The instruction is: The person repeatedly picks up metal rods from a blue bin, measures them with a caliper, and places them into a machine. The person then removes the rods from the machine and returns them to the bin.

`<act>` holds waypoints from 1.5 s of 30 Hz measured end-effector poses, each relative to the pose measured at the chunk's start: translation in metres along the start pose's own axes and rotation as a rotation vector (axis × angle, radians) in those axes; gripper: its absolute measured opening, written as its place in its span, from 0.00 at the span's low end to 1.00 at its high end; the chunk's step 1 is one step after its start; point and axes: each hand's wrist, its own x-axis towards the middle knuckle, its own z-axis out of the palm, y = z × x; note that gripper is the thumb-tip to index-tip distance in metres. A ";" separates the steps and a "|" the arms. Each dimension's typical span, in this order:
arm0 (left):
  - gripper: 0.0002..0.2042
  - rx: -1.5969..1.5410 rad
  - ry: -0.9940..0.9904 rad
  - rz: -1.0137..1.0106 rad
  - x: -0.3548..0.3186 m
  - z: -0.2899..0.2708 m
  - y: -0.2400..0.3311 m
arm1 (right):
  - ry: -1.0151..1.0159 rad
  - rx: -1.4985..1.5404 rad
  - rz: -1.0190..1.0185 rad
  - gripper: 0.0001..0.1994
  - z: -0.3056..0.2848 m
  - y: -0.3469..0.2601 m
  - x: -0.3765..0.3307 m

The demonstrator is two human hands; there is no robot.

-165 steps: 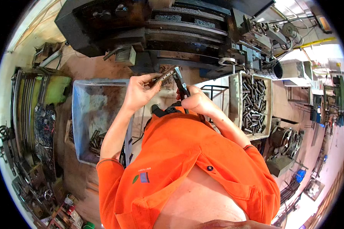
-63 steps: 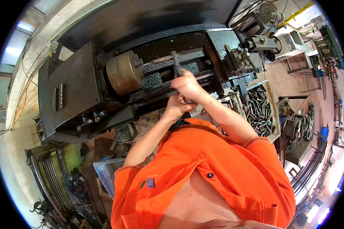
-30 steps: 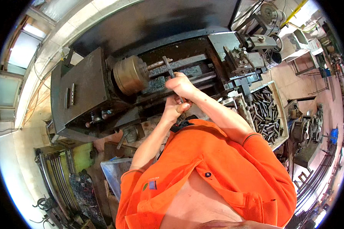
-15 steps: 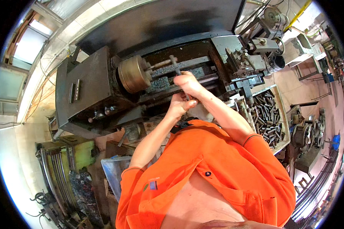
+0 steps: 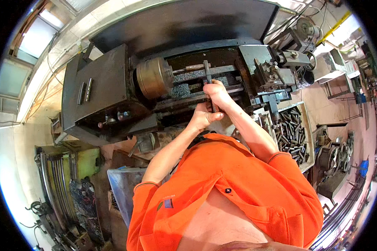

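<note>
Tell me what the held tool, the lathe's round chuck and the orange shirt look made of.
Tool: probably steel, judging by its dull grey surface. Chuck: likely steel or iron; brownish, with a soft metallic sheen. Orange shirt: matte fabric, shown by its soft folds; fibre unclear.

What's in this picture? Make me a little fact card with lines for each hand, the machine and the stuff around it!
Right hand: wrapped around a long, slim, dark metal tool
Left hand: curled at the tool's lower end; exact grip partly hidden
Machine: big dark metal lathe with a round, brass-coloured metal chuck
Near tool's top: thin, brownish metal rod
Machine's left end: two short metal bars, side by side
Right side: pale rectangular box of short, dark metal rods
Clothes: orange short-sleeved shirt
</note>
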 end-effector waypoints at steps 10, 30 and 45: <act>0.21 0.033 -0.014 0.002 0.000 -0.017 -0.001 | -0.050 -0.107 -0.095 0.06 0.011 0.008 0.012; 0.32 0.977 -0.221 0.119 -0.020 0.049 -0.014 | 0.328 0.210 -0.206 0.23 -0.055 0.030 -0.121; 0.25 1.104 -0.166 -0.155 -0.064 0.036 -0.055 | 0.563 0.969 0.340 0.19 -0.218 0.149 -0.271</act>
